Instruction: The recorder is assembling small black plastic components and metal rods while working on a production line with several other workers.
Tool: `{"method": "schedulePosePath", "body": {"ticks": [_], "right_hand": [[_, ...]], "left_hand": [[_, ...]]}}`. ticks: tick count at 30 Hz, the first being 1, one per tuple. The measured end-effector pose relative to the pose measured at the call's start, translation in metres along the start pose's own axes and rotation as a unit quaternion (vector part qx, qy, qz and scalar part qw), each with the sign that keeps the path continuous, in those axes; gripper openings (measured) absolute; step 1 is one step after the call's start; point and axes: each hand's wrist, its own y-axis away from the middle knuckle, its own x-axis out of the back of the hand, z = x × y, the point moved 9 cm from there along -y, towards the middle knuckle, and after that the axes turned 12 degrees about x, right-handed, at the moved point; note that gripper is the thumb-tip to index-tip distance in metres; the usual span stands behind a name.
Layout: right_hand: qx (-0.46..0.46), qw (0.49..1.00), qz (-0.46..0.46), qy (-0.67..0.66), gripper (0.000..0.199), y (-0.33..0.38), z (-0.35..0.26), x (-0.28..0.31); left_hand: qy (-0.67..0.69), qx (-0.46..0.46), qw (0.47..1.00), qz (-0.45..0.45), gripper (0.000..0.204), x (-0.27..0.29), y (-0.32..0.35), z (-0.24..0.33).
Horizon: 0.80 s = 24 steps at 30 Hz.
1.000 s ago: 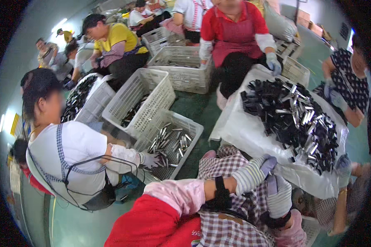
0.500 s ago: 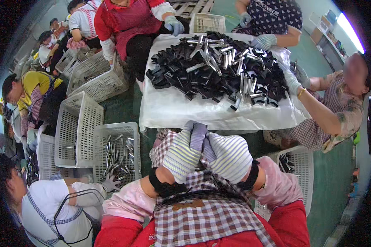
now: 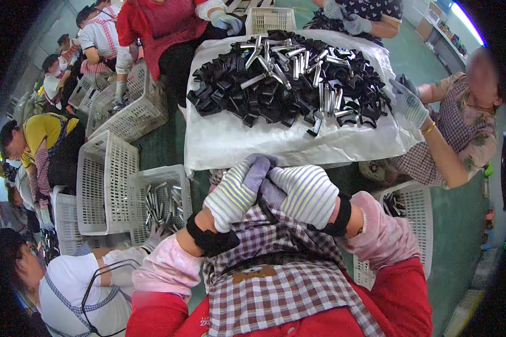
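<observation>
My left hand [image 3: 239,191] and right hand [image 3: 301,194] press together, curled narrow, seemingly empty, tugging gloves snug. The pile of black and silver parts [image 3: 289,78] lies at twelve o'clock on the white sheet [image 3: 236,146].

Knitted striped cloth gloves are covering the left hand [image 3: 239,194] and the right hand [image 3: 303,194], their fingertips coated grey and looking rubbery. Just beyond the fingers, a crinkled white plastic sheet [image 3: 236,146] is shining faintly under matt black parts [image 3: 264,106] and bright metal pieces [image 3: 281,64]. Off the left fingers, white plastic lattice crates [image 3: 104,185] are looking dull.
</observation>
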Motion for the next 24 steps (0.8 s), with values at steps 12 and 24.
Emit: {"method": "schedulePosePath", "body": {"ticks": [12,24], "right_hand": [[-0.039,0.998,0.013,0.052,0.029,0.001,-0.019,0.023],[-0.025,0.997,-0.033,-0.065,0.026,0.038,-0.001,0.002]], "left_hand": [[0.173,0.270,0.937,-0.139,0.043,-0.006,0.044,0.034],[-0.295,-0.273,0.911,0.086,0.024,-0.028,0.055,0.058]]}}
